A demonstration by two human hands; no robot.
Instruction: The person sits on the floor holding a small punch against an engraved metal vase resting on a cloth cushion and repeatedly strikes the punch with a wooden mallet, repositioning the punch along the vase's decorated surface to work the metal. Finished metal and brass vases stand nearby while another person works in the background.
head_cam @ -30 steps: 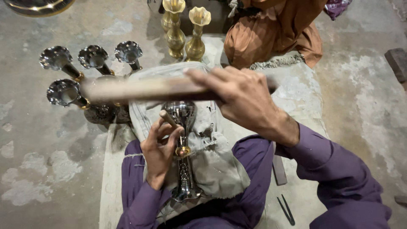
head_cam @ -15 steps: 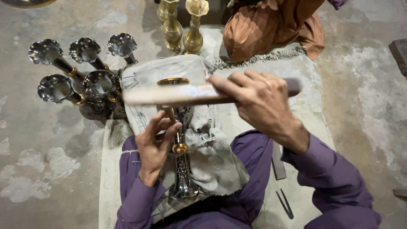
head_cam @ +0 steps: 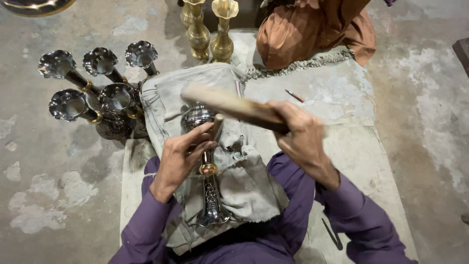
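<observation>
Silver-toned metal vase (head_cam: 207, 166) lies lengthwise across my lap on a folded grey cloth (head_cam: 244, 181), its bulbous chased body pointing away from me and its foot toward my waist, a brass collar showing midway along the stem

Head view, the only one I have: my left hand (head_cam: 183, 159) is curled loosely, fingers pinching a short punch-like tool (head_cam: 215, 126) whose tip sits against the vase body, with the heel of the hand lying over the stem. My right hand (head_cam: 300, 134) is closed tight around a wooden stick (head_cam: 229, 105), raised just above the punch and slanting up to the left

As for progress, I judge the chasing to be partway through: patterning shows on the lower stem and on the rounded body, but how much surface is left I cannot tell from here. Five finished-looking silver vases with fluted mouths (head_cam: 97, 88) stand clustered just left of the cloth, and two plain brass vases (head_cam: 210, 29) stand beyond it, seemingly unplated. Another person in orange clothing (head_cam: 312, 29) sits at the top edge. A thin tool (head_cam: 294, 96) lies on the mat (head_cam: 351, 146) and a dark one (head_cam: 332, 233) lies by my right sleeve

No packages, labels or signs are visible anywhere
</observation>
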